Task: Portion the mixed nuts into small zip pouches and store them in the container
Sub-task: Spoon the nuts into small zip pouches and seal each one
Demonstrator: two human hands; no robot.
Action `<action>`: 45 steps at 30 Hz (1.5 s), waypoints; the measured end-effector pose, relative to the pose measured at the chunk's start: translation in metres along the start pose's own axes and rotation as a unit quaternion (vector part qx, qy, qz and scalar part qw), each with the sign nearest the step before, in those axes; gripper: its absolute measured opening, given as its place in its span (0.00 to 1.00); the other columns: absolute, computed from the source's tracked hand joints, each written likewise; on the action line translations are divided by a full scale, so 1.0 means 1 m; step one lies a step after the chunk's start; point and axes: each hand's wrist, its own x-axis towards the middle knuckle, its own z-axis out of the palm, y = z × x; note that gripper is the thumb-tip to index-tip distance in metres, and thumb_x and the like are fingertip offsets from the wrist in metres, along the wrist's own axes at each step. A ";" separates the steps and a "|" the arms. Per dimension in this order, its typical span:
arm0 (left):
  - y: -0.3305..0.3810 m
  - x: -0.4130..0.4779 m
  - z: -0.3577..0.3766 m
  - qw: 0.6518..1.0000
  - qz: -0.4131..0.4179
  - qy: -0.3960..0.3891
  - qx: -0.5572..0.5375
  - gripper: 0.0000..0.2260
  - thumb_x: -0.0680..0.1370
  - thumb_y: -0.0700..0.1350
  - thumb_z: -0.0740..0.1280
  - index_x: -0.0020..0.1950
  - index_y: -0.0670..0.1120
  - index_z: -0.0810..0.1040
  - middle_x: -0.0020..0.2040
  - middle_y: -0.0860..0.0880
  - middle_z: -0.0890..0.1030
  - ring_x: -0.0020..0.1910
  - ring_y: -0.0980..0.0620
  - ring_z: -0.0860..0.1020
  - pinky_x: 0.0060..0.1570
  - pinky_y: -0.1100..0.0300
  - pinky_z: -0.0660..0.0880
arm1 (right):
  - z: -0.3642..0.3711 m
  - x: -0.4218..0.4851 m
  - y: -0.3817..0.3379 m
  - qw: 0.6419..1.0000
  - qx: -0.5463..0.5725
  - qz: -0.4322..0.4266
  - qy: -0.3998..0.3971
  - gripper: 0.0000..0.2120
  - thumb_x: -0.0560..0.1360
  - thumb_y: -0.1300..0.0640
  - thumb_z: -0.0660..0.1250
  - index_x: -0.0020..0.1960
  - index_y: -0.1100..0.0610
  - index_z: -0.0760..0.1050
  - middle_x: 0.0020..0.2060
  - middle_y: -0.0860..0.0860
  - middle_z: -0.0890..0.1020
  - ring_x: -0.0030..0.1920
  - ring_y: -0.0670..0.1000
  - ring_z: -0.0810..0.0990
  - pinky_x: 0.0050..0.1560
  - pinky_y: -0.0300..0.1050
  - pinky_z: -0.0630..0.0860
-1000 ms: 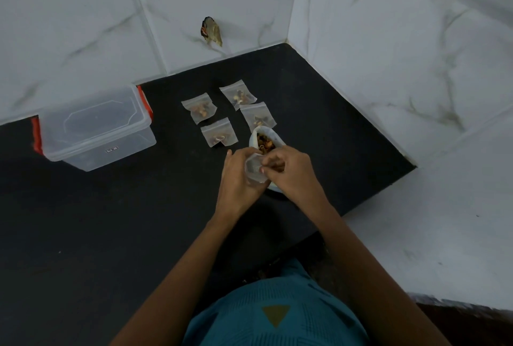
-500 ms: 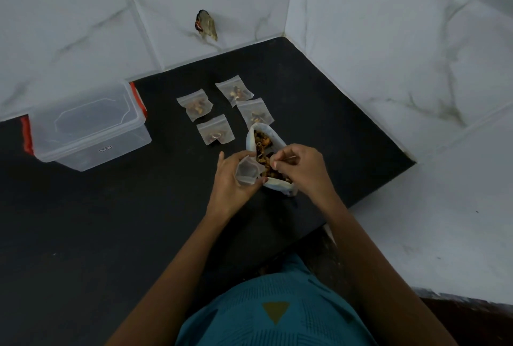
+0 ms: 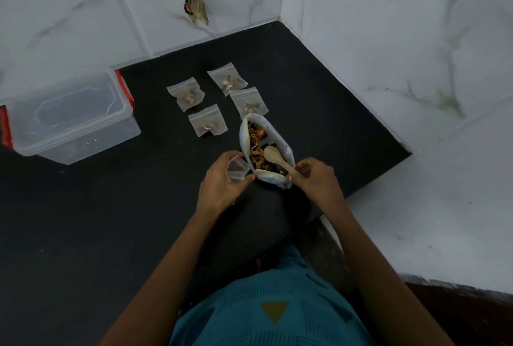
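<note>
I see the left hand [image 3: 222, 182] gripping an empty pouch [image 3: 237, 170], mouth open, just beside the bag [image 3: 273, 178] of mixed nuts [image 3: 256, 134]. The right hand [image 3: 316, 180] pinches a wooden spoon [image 3: 273, 155] by its handle, bowl over the nuts. Four filled pouches [image 3: 185, 94] lie behind the bag. The clear container [image 3: 73, 115] stands well left on the black bench [image 3: 83, 221].

Spoon [image 3: 273, 154] in bag [image 3: 283, 143], container [image 3: 72, 116] left.

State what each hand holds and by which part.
The left hand grips a small clear empty zip pouch round its sides; the right hand pinches a pale wooden spoon by its handle end.
</note>
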 end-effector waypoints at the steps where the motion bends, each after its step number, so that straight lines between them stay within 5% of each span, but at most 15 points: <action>1: -0.001 0.001 0.002 1.000 -0.008 -0.003 0.000 0.22 0.70 0.47 0.73 0.61 0.51 0.70 0.55 0.55 0.74 0.56 0.57 0.73 0.54 0.57 0.74 | 0.001 0.001 0.000 1.000 0.026 0.005 0.003 0.11 0.72 0.58 0.69 0.54 0.56 0.75 0.48 0.51 0.79 0.46 0.48 0.78 0.48 0.44 0.77; 6: 0.004 0.005 0.007 0.999 -0.031 -0.016 -0.033 0.25 0.70 0.44 0.73 0.64 0.47 0.68 0.62 0.48 0.74 0.55 0.60 0.71 0.53 0.65 0.69 | -0.001 0.007 -0.009 0.993 0.094 -0.035 0.067 0.09 0.73 0.62 0.68 0.53 0.58 0.78 0.44 0.49 0.79 0.39 0.40 0.74 0.37 0.29 0.70; 11: 0.005 0.007 0.010 0.995 -0.068 -0.037 -0.060 0.25 0.71 0.44 0.72 0.65 0.47 0.67 0.64 0.46 0.74 0.56 0.58 0.70 0.53 0.64 0.68 | 0.006 0.014 -0.019 0.965 0.239 -0.050 0.095 0.07 0.74 0.60 0.67 0.51 0.57 0.79 0.41 0.46 0.80 0.40 0.40 0.77 0.41 0.31 0.73; 19: 0.000 0.013 0.011 0.989 -0.097 -0.066 -0.086 0.23 0.71 0.46 0.72 0.63 0.49 0.69 0.62 0.48 0.74 0.61 0.52 0.72 0.54 0.60 0.70 | 0.010 0.018 -0.010 0.963 0.212 -0.078 0.144 0.06 0.76 0.60 0.64 0.49 0.59 0.79 0.38 0.50 0.80 0.37 0.42 0.78 0.38 0.30 0.74; 33: -0.011 0.021 0.013 0.976 -0.127 -0.074 -0.158 0.22 0.70 0.45 0.73 0.62 0.49 0.71 0.61 0.49 0.75 0.61 0.51 0.73 0.61 0.51 0.72 | 0.022 0.023 -0.016 0.936 0.344 -0.004 0.074 0.07 0.76 0.61 0.64 0.50 0.63 0.78 0.34 0.52 0.81 0.34 0.45 0.79 0.37 0.34 0.77; 45: -0.011 0.021 0.013 0.978 -0.113 -0.079 -0.154 0.21 0.71 0.45 0.72 0.61 0.50 0.71 0.59 0.51 0.75 0.60 0.53 0.73 0.57 0.57 0.71 | 0.019 0.021 -0.018 0.912 0.404 0.027 0.060 0.06 0.76 0.62 0.63 0.43 0.59 0.78 0.33 0.53 0.81 0.34 0.47 0.79 0.38 0.36 0.77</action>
